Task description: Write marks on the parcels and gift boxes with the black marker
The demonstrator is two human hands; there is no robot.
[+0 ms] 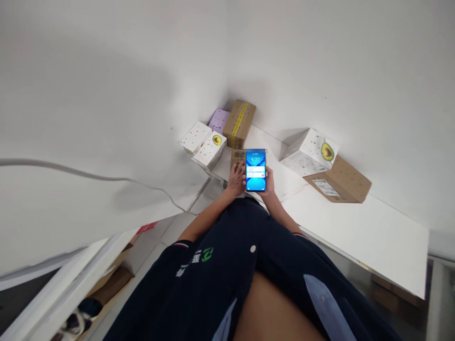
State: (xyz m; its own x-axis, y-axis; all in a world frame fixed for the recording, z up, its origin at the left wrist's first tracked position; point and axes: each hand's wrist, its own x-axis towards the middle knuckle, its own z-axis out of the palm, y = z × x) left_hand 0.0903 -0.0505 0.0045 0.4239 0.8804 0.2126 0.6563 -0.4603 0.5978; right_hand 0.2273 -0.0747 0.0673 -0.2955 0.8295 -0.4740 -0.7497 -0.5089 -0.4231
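Observation:
A smartphone point(256, 177) with a lit blue lock screen faces me above the white table. Around its right side and back my right hand point(270, 183) is closed. My left hand point(236, 181) is open, its fingers stretched out just left of the phone. Those fingers overlap a small brown cardboard box point(237, 154) that is partly hidden behind the phone and the hand. Whether the left fingertips touch that box or the phone's edge, I cannot tell.
On the white table point(384, 237), a white avocado-print box point(305, 154) leans against a brown carton point(346, 182) at right. At left stand two white boxes point(211, 151), a purple box point(218, 120) and a yellow-taped carton point(241, 121). A cable point(106, 176) runs along the left.

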